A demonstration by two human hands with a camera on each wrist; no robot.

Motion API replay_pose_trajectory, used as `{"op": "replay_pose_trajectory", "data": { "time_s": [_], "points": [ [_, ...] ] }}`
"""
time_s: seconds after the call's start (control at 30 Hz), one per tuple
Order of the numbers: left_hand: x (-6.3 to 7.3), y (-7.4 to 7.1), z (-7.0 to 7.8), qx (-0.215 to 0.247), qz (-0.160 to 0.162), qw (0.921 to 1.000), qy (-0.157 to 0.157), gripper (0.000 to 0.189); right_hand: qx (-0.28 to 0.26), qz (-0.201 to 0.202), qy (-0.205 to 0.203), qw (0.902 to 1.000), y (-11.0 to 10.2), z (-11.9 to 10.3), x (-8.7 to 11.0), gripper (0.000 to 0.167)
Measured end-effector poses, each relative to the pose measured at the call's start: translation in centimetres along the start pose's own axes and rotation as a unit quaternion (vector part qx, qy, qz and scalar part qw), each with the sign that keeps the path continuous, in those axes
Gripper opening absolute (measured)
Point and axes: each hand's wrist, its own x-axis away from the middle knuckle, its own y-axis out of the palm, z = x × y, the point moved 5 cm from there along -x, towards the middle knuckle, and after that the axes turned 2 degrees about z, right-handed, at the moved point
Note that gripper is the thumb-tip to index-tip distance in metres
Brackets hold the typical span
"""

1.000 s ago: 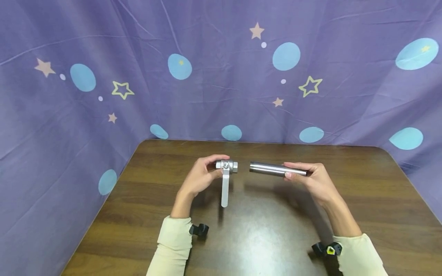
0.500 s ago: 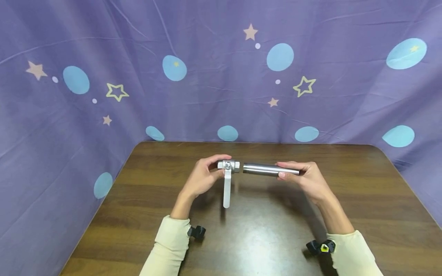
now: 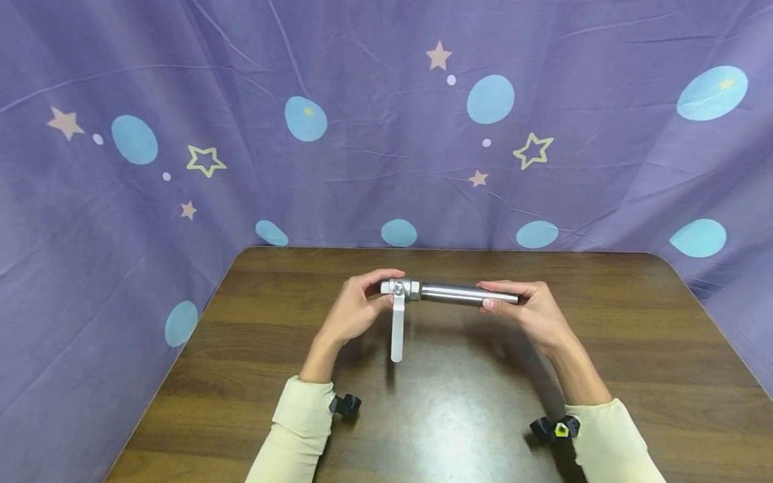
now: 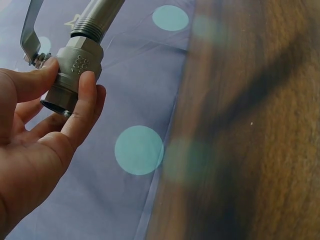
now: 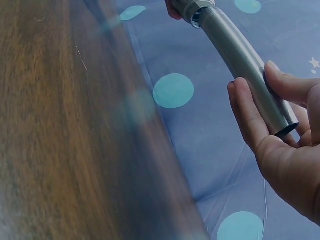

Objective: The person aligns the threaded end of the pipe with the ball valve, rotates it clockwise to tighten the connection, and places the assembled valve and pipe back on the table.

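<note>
My left hand (image 3: 355, 310) grips a metal ball valve (image 3: 408, 290) between thumb and fingers above the table. The valve's lever handle (image 3: 396, 332) points toward me. In the left wrist view the valve (image 4: 80, 62) shows raised marks on its body and an open threaded end near my fingers. My right hand (image 3: 539, 315) holds a steel pipe (image 3: 453, 294) near its far right end. The pipe's threaded tip meets the valve's right opening, with threads (image 4: 86, 29) still showing outside. In the right wrist view the pipe (image 5: 240, 55) sits slightly off-line at the valve mouth.
Beneath both hands lies a brown wooden table (image 3: 241, 349). A purple curtain (image 3: 374, 181) with stars and blue ovals hangs behind it and at the sides. Black cameras (image 3: 346, 405) are strapped at both wrists.
My right hand has brought the pipe leftward, closing the gap until its threaded tip reaches the valve. My left hand stays nearly in place, holding the valve.
</note>
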Motion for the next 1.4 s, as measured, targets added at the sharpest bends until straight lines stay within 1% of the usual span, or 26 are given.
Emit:
{"op": "replay_pose_trajectory", "data": {
  "time_s": [0.13, 0.27, 0.5, 0.63, 0.87, 1.07, 1.17, 1.4],
  "points": [
    [0.0, 0.0, 0.1, 0.001, 0.001, 1.0000, 0.004, 0.048, -0.025, -0.007, -0.005, 0.9997, 0.1, 0.0, -0.2, 0.036],
    [-0.1, 0.0, 0.1, 0.003, 0.001, 1.0000, 0.006, 0.047, -0.031, -0.013, -0.010, 0.9994, 0.3, 0.0, -0.3, 0.034],
    [0.0, 0.0, 0.2, 0.017, 0.003, 0.9998, 0.010, 0.048, -0.044, -0.013, -0.004, 0.9990, 0.5, 0.1, -0.7, 0.034],
    [0.2, -0.1, 0.2, 0.021, 0.007, 0.9997, 0.011, 0.048, -0.045, -0.013, -0.002, 0.9989, 0.8, 0.1, -0.9, 0.034],
    [0.2, -0.2, 0.2, 0.008, 0.017, 0.9997, 0.015, 0.049, -0.040, -0.014, -0.006, 0.9991, 1.1, 0.1, -1.1, 0.032],
    [0.0, 0.0, 0.0, 0.008, 0.011, 0.9999, 0.009, 0.049, -0.042, -0.013, -0.007, 0.9990, 1.0, 0.0, -1.1, 0.031],
    [0.0, 0.0, -0.1, 0.013, 0.011, 0.9998, 0.007, 0.049, -0.027, -0.018, -0.008, 0.9994, 1.1, -0.1, -1.1, 0.032],
    [0.0, -0.2, -0.1, 0.016, 0.018, 0.9996, 0.014, 0.048, 0.031, -0.040, -0.005, 0.9987, 1.5, -0.1, -0.9, 0.036]
  ]
}}
